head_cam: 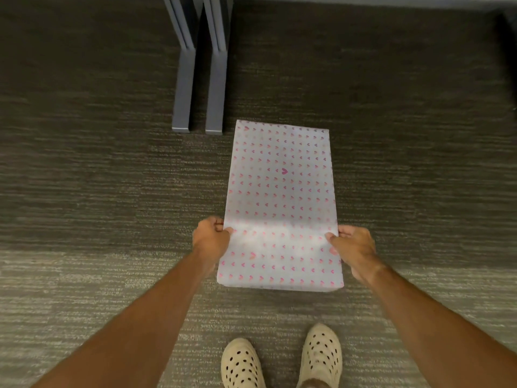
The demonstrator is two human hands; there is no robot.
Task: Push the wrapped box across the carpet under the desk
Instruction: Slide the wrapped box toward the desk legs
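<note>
A long flat box wrapped in white paper with small pink hearts (281,197) lies lengthwise on the grey carpet (98,191), its far end pointing toward the desk. My left hand (211,238) grips its left edge near the close end, thumb on top. On the opposite edge, my right hand (354,247) holds it the same way. Two grey metal desk feet (183,88) (216,88) stand just left of the box's far end.
The darker, shadowed carpet under the desk (363,65) stretches beyond the box to the right of the feet. A pale wall base (363,0) runs along the top edge. My two cream perforated shoes (242,362) (321,354) stand behind the box.
</note>
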